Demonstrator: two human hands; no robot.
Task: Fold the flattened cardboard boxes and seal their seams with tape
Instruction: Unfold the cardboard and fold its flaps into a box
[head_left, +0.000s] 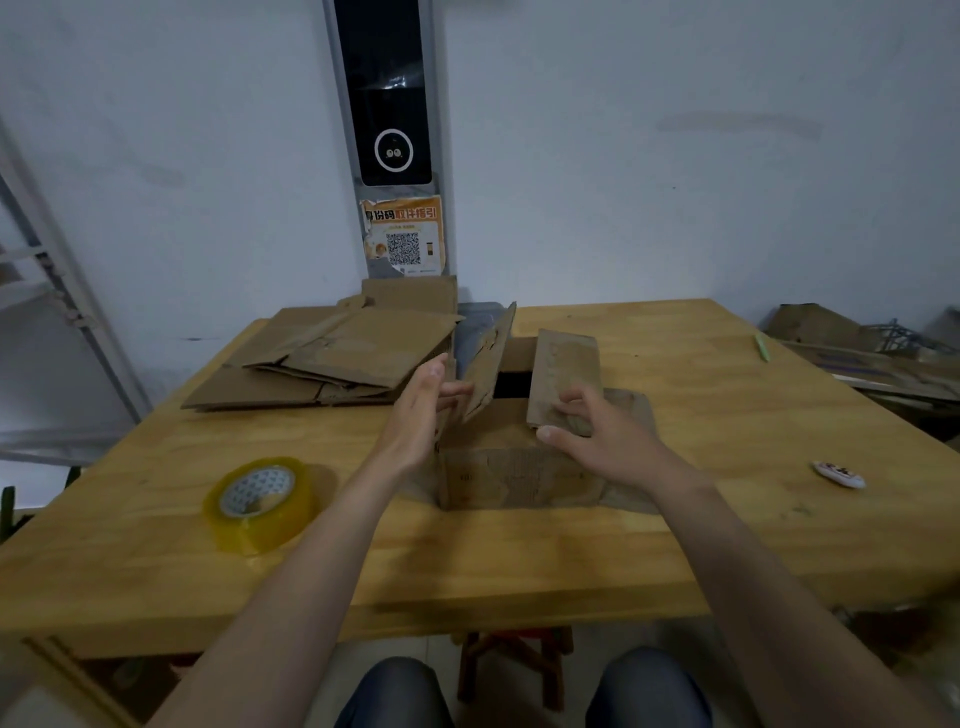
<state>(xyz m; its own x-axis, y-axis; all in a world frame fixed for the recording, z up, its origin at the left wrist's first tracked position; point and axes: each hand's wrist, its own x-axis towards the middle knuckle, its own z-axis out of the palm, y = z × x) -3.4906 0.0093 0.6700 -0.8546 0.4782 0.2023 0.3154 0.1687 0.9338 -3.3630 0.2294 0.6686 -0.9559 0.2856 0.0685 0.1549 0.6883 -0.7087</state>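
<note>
A worn brown cardboard box stands upright in the middle of the wooden table, its top partly open with a dark gap showing. My left hand presses with straight fingers against the raised left flap. My right hand rests on the right flap, fingers bent over its near end and thumb along its edge. A roll of clear yellowish tape lies flat on the table to the left of the box. A stack of flattened boxes sits behind on the left.
A small white oval object lies at the right of the table, a green pen further back. Cardboard scrap is piled off the table's right side. A metal rack stands at left, a wooden stool under the table.
</note>
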